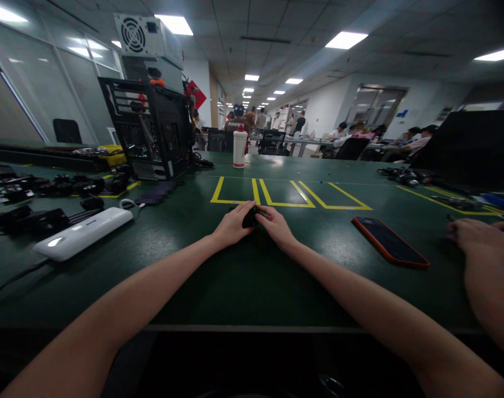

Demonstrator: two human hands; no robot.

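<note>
Both my hands meet over the middle of the green table [255, 287], close to the yellow taped outlines [272, 204]. Between them is a small black object [249, 219], mostly covered by fingers, so its kind cannot be made out. My left hand [235, 222] is wrapped over it from the left, fingers closed. From the right, my right hand [275, 225] pinches at the object's near right edge with thumb and fingertips.
A red-edged phone [390, 241] lies to the right, and a white power strip [86, 232] to the left. An open black computer case [152, 127] and a white bottle [239, 149] stand farther back. A co-worker's hand [479, 235] is at the far right.
</note>
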